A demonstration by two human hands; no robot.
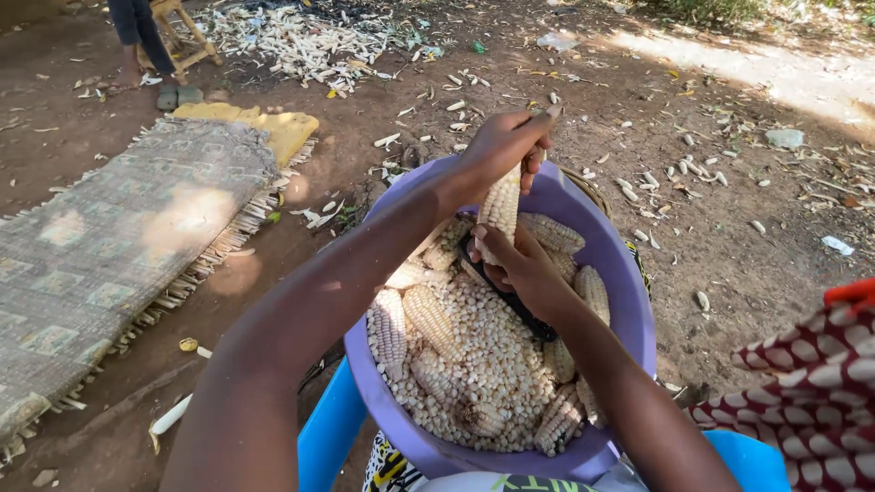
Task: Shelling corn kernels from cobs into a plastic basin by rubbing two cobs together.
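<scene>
Both hands clamp one cob [500,206], which I see standing nearly upright over the far half of the basin [629,301]. My left hand [501,146] wraps its top end, fingers closed around it. My right hand [521,264] grips its lower end. Loose kernels [492,355] and more cobs fill the basin, which sits near me. A mat [118,246] lies on the ground at left. Bare cobs [301,41] are heaped far left.
</scene>
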